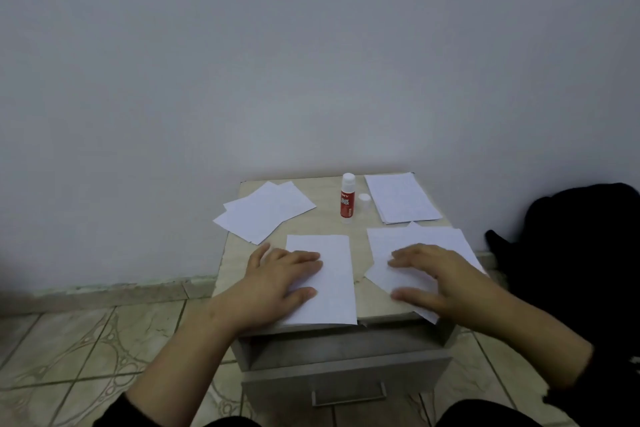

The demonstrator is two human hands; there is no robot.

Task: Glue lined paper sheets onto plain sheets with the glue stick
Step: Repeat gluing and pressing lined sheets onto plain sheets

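My left hand [282, 274] lies flat on the left part of a white sheet [332, 284] at the front of the small table [360, 232], fingers straight. My right hand [429, 274] rests flat on a loose pile of white sheets [415, 246] at the front right. A red and white glue stick [347, 198] stands uncapped at the back middle, its white cap [364, 200] right beside it. Lines on the sheets are too faint to tell.
A fanned stack of sheets [265, 210] overhangs the back left edge. Another stack [401, 198] lies at the back right. The table stands against a pale wall; below its top is a drawer [348, 388]. A black bag [581, 253] sits on the tiled floor at right.
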